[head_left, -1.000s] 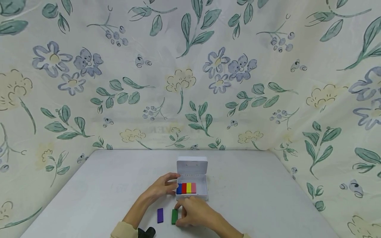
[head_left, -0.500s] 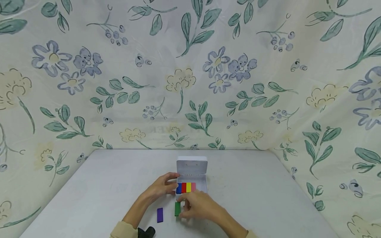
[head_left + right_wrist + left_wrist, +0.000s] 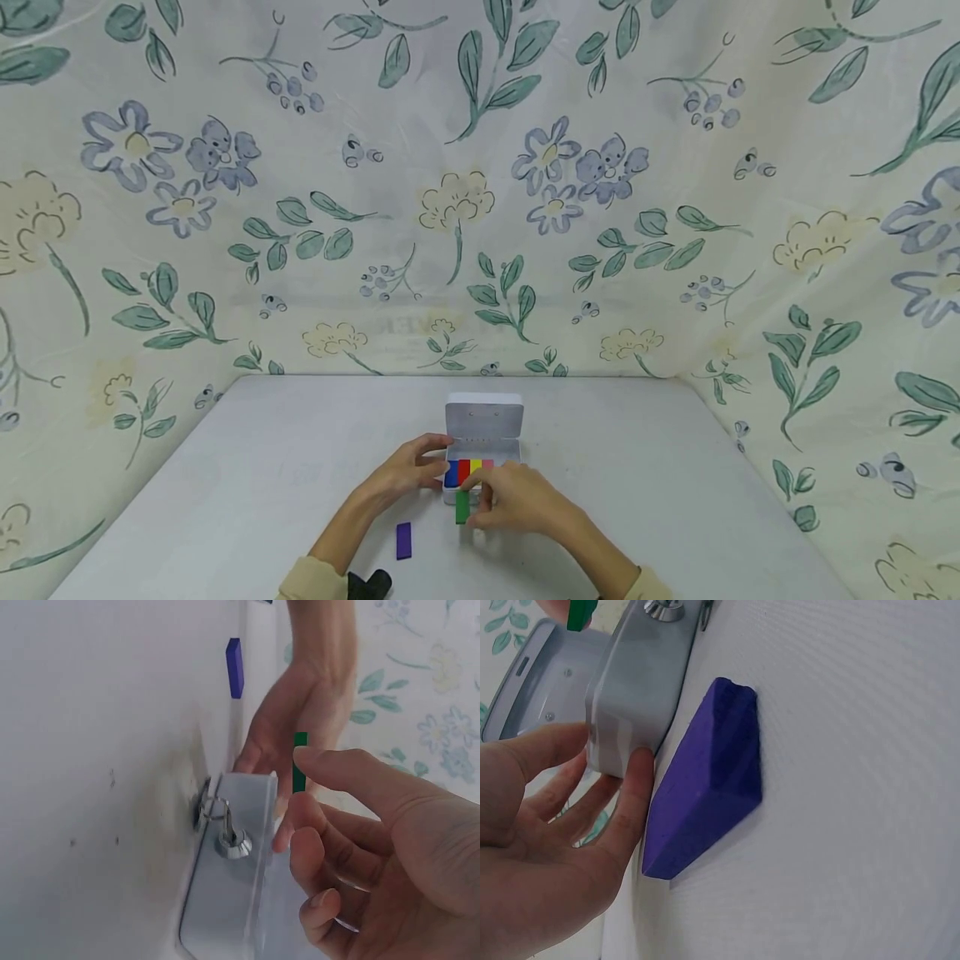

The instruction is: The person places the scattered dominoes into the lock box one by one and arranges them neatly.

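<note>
A small grey-white lock box (image 3: 484, 418) stands with its lid raised in the head view. Blue, red, yellow and pink blocks (image 3: 464, 472) lie side by side inside it, partly hidden by my right hand. My left hand (image 3: 403, 467) grips the box's left end, thumb and fingers against its side in the left wrist view. With thumb and fingertips my right hand (image 3: 521, 498) pinches a green block (image 3: 462, 507), held upright at the box's front edge. A purple block (image 3: 697, 784) lies on the table near my left hand.
The box's front carries a lock (image 3: 234, 844) with a key and ring in it. A black object (image 3: 370, 585) shows at my left sleeve. Behind the white table (image 3: 637, 467) hangs a floral cloth (image 3: 480, 208).
My right hand has lifted the green block off the table and carried it forward and right to the box's front. My left hand and the purple block have stayed in place.
</note>
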Tool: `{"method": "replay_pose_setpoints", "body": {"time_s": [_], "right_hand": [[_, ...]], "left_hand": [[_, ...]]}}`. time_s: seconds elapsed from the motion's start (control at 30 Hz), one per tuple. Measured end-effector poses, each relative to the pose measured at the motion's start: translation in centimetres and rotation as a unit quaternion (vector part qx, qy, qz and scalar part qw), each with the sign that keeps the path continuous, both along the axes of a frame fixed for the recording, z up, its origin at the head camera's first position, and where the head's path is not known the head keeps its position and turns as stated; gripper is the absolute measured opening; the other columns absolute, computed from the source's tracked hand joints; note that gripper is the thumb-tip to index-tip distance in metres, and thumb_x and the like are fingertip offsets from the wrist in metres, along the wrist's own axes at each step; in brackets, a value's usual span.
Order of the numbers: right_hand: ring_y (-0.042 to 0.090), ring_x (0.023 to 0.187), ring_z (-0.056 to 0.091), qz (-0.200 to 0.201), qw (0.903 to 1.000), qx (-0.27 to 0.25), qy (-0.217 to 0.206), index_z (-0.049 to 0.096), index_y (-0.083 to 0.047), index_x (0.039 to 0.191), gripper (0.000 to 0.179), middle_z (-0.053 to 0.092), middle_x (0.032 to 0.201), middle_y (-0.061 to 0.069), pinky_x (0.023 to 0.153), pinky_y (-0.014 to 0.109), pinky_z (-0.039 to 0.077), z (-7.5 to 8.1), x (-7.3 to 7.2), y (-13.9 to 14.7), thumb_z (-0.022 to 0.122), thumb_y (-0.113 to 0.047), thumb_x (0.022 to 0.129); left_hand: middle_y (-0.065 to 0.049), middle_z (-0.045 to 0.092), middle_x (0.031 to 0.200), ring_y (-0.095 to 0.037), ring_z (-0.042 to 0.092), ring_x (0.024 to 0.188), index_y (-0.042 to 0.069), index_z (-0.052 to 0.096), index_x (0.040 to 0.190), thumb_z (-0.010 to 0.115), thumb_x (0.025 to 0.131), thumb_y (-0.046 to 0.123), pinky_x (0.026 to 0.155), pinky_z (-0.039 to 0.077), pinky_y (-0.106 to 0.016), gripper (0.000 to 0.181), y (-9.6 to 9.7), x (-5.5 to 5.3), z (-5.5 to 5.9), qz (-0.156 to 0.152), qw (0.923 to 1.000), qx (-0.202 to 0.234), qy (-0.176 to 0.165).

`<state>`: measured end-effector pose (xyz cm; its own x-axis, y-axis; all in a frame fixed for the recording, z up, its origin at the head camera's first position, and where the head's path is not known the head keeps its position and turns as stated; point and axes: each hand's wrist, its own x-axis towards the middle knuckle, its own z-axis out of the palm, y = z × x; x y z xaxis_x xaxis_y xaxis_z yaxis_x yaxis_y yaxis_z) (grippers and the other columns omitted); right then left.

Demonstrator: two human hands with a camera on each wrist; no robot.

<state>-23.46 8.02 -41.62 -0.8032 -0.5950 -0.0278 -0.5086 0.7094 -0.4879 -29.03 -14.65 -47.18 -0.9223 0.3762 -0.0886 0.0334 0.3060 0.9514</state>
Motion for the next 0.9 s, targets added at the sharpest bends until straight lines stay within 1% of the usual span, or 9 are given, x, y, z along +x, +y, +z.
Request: {"method": "replay_pose_setpoints", "body": {"time_s": [0.2,0.33,0.57,0.73,0.9], "right_hand": [[0.000,0.061,0.049,-0.011,0.9999,-0.006,0.012,0.070,-0.016,0.113,0.038,0.056,0.067,-0.015,0.055,0.015,0.041,0.5,-0.7,1.0,0.080,-0.033,0.079],[0.002,0.063,0.050,-0.017,0.9996,-0.015,0.014,0.070,-0.015,0.113,0.038,0.057,0.068,-0.013,0.056,0.016,0.042,0.6,-1.1,1.7,0.080,-0.032,0.080],[0.002,0.060,0.048,-0.015,0.9996,-0.016,0.020,0.069,-0.015,0.118,0.041,0.056,0.068,-0.011,0.053,0.016,0.042,0.6,-2.0,2.9,0.078,-0.032,0.082],[0.002,0.059,0.047,-0.017,0.9993,-0.008,0.032,0.070,-0.015,0.117,0.041,0.055,0.068,-0.011,0.053,0.016,0.041,0.5,-2.6,3.5,0.079,-0.032,0.081],[0.003,0.059,0.047,-0.021,0.9991,-0.006,0.038,0.070,-0.013,0.115,0.039,0.055,0.067,-0.010,0.053,0.016,0.040,0.2,-3.0,4.0,0.078,-0.031,0.082]], "left_hand": [[-0.023,0.039,0.151,-0.042,0.050,0.131,0.005,0.045,0.141,0.061,0.095,0.014,0.089,0.058,-0.039,0.050,0.0,0.1,0.1,-0.003,1.0000,0.006,-0.004],[-0.022,0.039,0.151,-0.041,0.051,0.130,0.005,0.046,0.141,0.061,0.095,0.014,0.091,0.058,-0.041,0.049,-0.1,0.1,0.1,-0.005,1.0000,0.005,-0.004],[-0.022,0.040,0.151,-0.041,0.050,0.130,0.006,0.045,0.141,0.062,0.095,0.016,0.092,0.057,-0.041,0.050,-0.2,-0.1,-0.1,-0.008,1.0000,0.002,-0.001],[-0.023,0.039,0.150,-0.040,0.053,0.128,0.005,0.045,0.141,0.061,0.095,0.016,0.092,0.058,-0.041,0.051,-0.2,-0.2,-0.1,-0.012,0.9999,0.006,0.000],[-0.022,0.040,0.150,-0.039,0.053,0.127,0.005,0.045,0.142,0.062,0.095,0.017,0.092,0.057,-0.042,0.051,-0.3,-0.1,-0.2,-0.012,0.9999,0.008,-0.001]]}}
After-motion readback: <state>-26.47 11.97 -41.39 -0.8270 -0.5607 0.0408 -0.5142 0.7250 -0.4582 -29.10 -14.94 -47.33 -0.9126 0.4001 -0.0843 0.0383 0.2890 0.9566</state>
